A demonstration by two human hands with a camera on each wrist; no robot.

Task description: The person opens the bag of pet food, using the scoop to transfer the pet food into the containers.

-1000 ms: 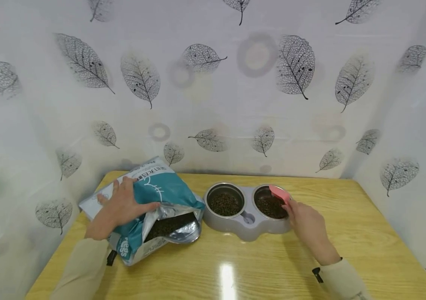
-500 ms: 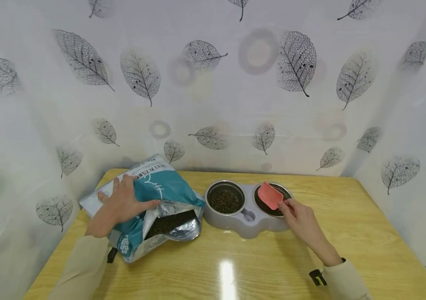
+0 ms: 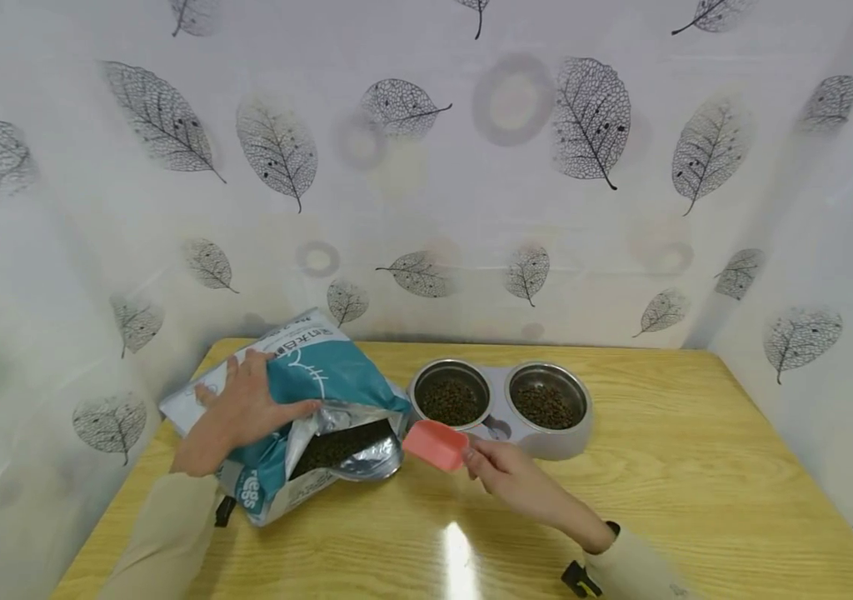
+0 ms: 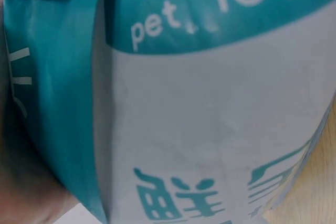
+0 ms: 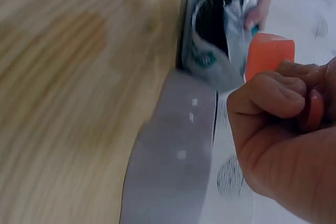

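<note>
A teal and white pet food bag (image 3: 344, 371) lies on its side at the left, its torn mouth facing right with brown kibble inside. My left hand (image 3: 242, 412) rests on top of it, fingers spread; the left wrist view is filled mostly by the bag (image 4: 210, 98). My right hand (image 3: 520, 483) grips the handle of a pink scoop (image 3: 436, 444), curled fingers showing in the right wrist view. The scoop is between the bag's mouth and a grey double feeder (image 3: 557, 448). Brown kibble lies in both the left steel bowl (image 3: 464, 375) and the right steel bowl (image 3: 552, 377).
The wooden table (image 3: 666, 475) stretches in front of the feeder and off to the right. A white curtain (image 3: 434, 208) with leaf prints hangs around its back and sides.
My right hand has turned the scoop over the right bowl, lifted it away and carried it left and toward me, near the bag. The left hand has stayed on the bag.
</note>
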